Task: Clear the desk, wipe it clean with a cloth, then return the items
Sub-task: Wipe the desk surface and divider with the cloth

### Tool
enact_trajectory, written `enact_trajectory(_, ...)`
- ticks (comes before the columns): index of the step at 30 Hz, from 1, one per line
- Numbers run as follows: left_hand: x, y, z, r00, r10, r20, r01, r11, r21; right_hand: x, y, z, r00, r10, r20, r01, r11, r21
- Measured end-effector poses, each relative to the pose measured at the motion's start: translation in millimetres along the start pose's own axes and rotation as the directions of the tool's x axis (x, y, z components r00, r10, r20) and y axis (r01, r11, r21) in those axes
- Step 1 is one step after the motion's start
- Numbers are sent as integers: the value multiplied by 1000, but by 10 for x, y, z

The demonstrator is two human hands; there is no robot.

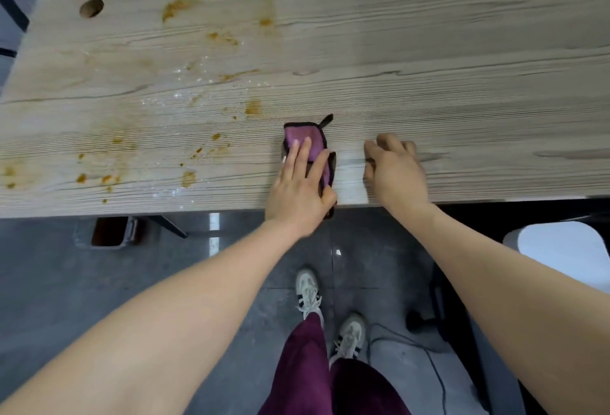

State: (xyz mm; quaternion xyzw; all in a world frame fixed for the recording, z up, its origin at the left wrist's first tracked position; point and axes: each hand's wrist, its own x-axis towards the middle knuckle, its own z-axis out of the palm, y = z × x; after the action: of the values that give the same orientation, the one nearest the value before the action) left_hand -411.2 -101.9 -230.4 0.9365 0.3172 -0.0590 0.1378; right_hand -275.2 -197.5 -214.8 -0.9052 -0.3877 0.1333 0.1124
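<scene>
Forearms: both reach out from the near edge of the view toward the desk [429,51]; below them are shoes, dark red trousers and a cable on the floor.
Left hand [298,188]: spread flat, fingers straight, pressing down on the cloth; the thumb wraps its right side at the desk's near edge.
Cloth [305,137]: purple with dark trim, folded small, lying at the near edge, middle of the desk; its near end hangs slightly over the edge under the palm.
Right hand [394,167]: just right of the cloth and apart from it, fingers loosely curled with tips resting on the wood; it holds nothing.
Stains [252,107]: orange-brown smears and white crumbs cover the left half, from near edge to far; the right half looks clean.
Bin [110,232]: on the floor under the near left edge.
Stage: desk looks cleared, wiping likely under way; items not returned.
Risk, cloth slipping: with part of it over the edge, a pull toward the body could drag it off onto the floor.
Risk, smearing: the folded cloth is small against a wide mess; one face may load up and spread the stains.
Risk, crumbs: sweeping toward the near edge could drop them on the floor, shoes or cable and miss the bin.
Risk, missed spots: far-left stains need a long reach, so pressure may be light there.
</scene>
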Motion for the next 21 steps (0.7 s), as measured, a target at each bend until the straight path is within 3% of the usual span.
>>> enact_trajectory(2, 180, -225, -94, 1000, 16, 14, -16, 999, 31, 1, 4, -17, 1000, 5, 3, -5, 1000, -7)
enact_trajectory(6, 541, -511, -288, 969, -246, -23, 245, 969, -12, -5, 18, -22, 1000, -12, 4, 12, 1000, -13)
enact_trajectory(9, 476, -347, -207, 955, -287, -80, 285, 958, -31, -7, 14, -41, 1000, -11, 17, 11, 1000, -26)
enact_trajectory(14, -28, 127, 25, 999, -29, -17, 29, 999, -27, -9, -13, -61, 999, -19, 44, 21, 998, -58)
enact_trajectory(17, 149, -151, -60, 996, 78, 51, -80, 996, 40, -16, -3, -58, 999, -11, 42, 13, 999, -42)
enact_trajectory(21, 582, -537, -247, 973, -228, -13, 228, 973, -22, -7, 9, -64, 999, -21, 44, 23, 999, -41)
